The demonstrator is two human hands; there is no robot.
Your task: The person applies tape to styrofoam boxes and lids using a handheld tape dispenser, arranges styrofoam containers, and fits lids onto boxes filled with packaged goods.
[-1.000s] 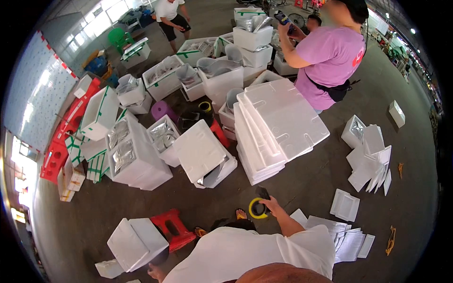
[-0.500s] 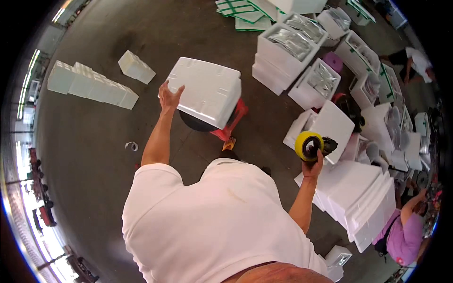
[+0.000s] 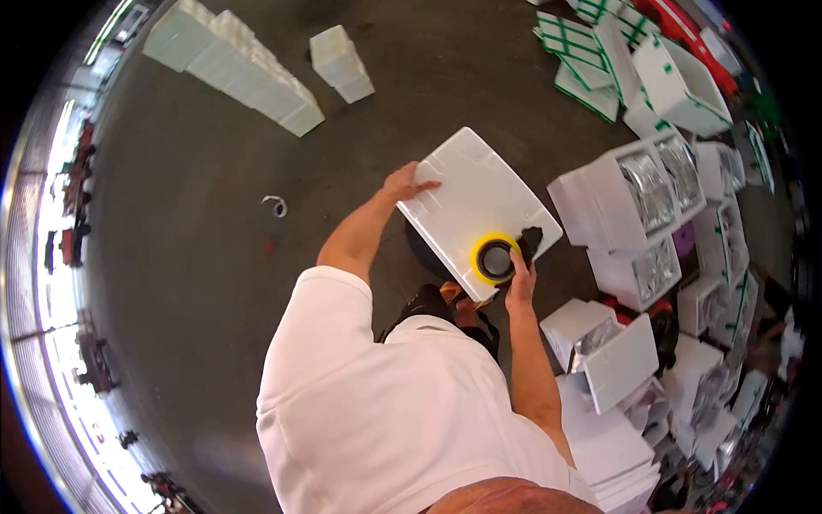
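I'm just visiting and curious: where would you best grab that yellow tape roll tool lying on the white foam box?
Probably by the dark handle end beside the yellow roll, coming from the near side, as the right hand does. The roll lies flat on the foam box lid, so its round face gives little to grasp. The left hand steadies the lid's far edge.

This is a warehouse packing floor: bare concrete floor (image 3: 197, 257), open foam boxes with silver liners (image 3: 646, 184) along its right edge, stacked foam lids (image 3: 612, 450), green-taped lids (image 3: 582, 51) in the far corner.
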